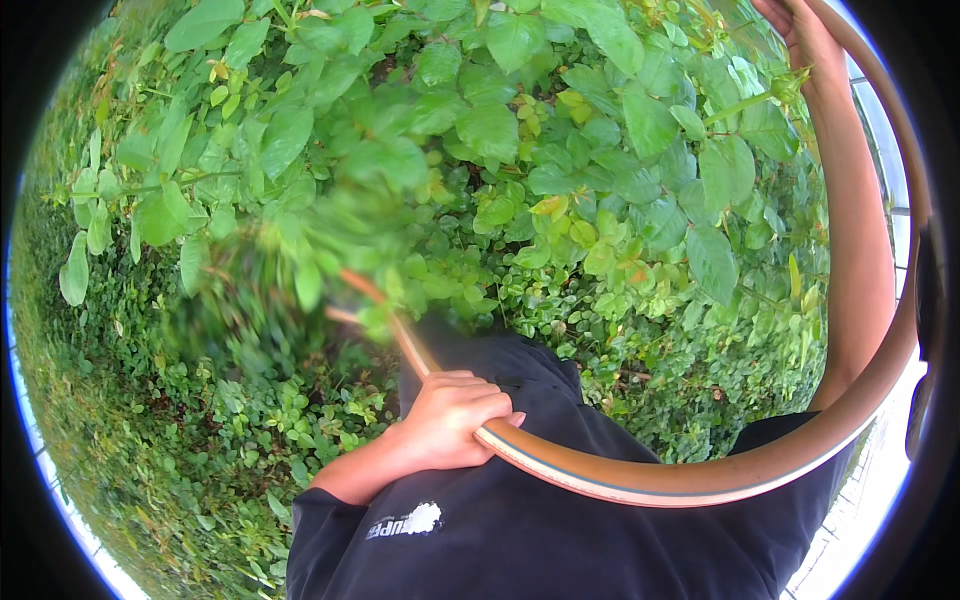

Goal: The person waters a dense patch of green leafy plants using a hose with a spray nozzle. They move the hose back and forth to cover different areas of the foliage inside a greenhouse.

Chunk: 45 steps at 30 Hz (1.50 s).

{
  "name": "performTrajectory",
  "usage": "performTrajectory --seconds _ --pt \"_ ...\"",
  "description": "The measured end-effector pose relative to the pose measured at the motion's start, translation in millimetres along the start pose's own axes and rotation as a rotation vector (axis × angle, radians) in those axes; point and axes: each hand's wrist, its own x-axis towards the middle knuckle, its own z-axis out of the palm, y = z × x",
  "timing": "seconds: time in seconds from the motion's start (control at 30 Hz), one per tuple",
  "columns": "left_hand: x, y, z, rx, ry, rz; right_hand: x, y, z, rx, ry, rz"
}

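Note:
My left hand (454, 420) is closed around an orange-tan hose (645, 480) with a white and blue stripe, in front of my dark shirt. Beyond that hand, the hose runs up and left into blurred green leaves, where its end cannot be made out. Its other side bends in a wide loop to the right and upward, alongside my right forearm. My right hand (810, 37) is raised at the top right, right beside the hose and partly cut off by the picture's edge; its grip is unclear. A short pinkish piece (343, 315) shows beside the hose among the leaves.
Dense leafy shrubs (487, 127) fill the area ahead, with broad leaves close to the camera. Low plants (225, 442) cover the ground at left. A green bud on a stem (787, 86) stands near my right forearm. Pale paving (840, 525) shows at the right rim.

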Motion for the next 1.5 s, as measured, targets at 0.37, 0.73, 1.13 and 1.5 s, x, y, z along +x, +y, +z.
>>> performTrajectory --seconds 0.37,0.73,1.13,1.5 --pt "4.3 1.6 7.2 -0.018 -0.055 -0.023 -10.8 20.2 -45.6 -0.273 -0.012 0.054" --pt "12.3 0.5 10.9 0.009 -0.062 -0.020 23.7 61.1 -68.9 -0.043 -0.118 0.215" --pt "2.5 -8.5 11.3 -0.069 -0.022 -0.071 53.2 69.0 -82.0 -0.402 -0.211 0.286" --pt "5.1 -15.3 1.9 -0.127 0.013 -0.033 70.4 75.5 -138.2 -0.635 -0.215 0.296"
